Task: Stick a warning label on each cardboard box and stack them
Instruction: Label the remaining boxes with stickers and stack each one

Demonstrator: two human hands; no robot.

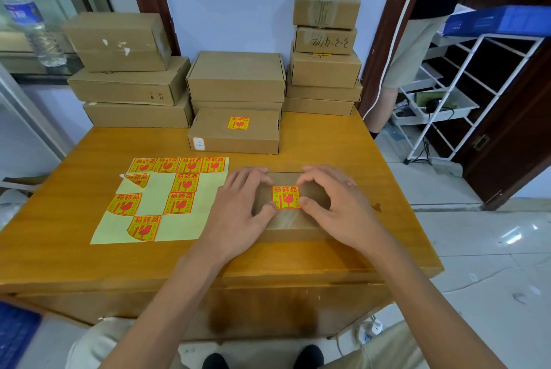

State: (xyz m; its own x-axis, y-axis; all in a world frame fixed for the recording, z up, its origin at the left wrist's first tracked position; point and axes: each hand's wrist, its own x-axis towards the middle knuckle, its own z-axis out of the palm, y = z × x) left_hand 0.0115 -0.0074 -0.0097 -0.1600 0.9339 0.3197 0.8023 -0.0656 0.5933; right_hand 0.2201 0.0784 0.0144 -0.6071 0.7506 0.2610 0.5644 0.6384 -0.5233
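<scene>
Standing against a pale blue wall, an orange-brown wooden worktop [343, 142] is seen, with a white wire shelf [465, 94] in the doorway to its right and a water bottle [32, 28] on the window ledge to its left. The rear edge is filled by three stacks of cardboard boxes [128, 70], and one labelled box [235, 130] lies just in front of the middle stack. Bare wood is left along the front edge and at the right side. A yellow sticker sheet [167, 219] with red-and-yellow labels lies left of centre. A flat cardboard box [290, 219] lies near the front, and a warning label [286, 197] is laid on its top. The label is pressed down by the spread fingers of the left hand [241, 204] and the right hand [337, 204], from both sides.
</scene>
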